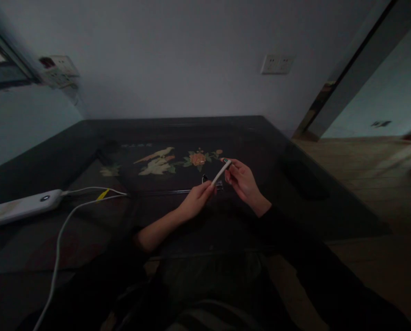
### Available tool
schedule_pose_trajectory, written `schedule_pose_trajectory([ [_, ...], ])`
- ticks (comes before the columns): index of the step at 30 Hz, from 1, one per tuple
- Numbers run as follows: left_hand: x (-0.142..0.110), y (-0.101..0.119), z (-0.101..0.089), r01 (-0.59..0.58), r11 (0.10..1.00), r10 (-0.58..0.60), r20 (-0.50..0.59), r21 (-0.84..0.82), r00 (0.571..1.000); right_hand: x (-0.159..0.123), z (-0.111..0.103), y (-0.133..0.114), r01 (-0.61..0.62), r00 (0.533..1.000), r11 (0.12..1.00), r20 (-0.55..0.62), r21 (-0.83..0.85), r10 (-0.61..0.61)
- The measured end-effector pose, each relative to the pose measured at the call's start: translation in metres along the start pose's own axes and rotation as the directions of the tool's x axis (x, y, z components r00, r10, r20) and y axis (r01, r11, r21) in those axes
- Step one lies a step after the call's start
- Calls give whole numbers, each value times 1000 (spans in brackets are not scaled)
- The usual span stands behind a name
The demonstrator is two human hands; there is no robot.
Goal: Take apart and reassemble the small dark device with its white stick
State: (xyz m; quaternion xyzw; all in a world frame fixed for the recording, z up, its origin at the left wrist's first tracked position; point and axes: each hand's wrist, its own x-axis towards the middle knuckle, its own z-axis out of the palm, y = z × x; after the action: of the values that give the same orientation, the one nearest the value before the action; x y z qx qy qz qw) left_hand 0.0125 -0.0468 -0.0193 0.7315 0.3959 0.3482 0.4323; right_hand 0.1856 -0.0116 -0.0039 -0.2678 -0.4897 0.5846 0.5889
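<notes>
Both of my hands hold a slim white pen-like stick [221, 172] above a dark table [88, 151]. My left hand [196, 201] pinches its lower end with closed fingers. My right hand [242, 180] grips its upper end, fingers curled round the tip. The stick slants up to the right between them. A small dark object [205, 179] lies on the table just behind the stick; I cannot make out what it is.
A white power bank [21, 208] lies at the table's left, with white cables [64, 225] running toward me. The tabletop bears a painted bird and flower design [171, 161]. Wall sockets [277, 64] sit on the back wall. Wooden floor [364, 184] lies to the right.
</notes>
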Motion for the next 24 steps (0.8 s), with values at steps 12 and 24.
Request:
schedule_pose_trajectory([
  [12,8,-11,-6,46,999,-42,-139,26,989,1,0,2,-6,1000,1000,13,11,6],
  [24,2,0,-1,29,1000,-29,-4,-6,1000,0,-1,0,-5,1000,999,2,-41,5],
])
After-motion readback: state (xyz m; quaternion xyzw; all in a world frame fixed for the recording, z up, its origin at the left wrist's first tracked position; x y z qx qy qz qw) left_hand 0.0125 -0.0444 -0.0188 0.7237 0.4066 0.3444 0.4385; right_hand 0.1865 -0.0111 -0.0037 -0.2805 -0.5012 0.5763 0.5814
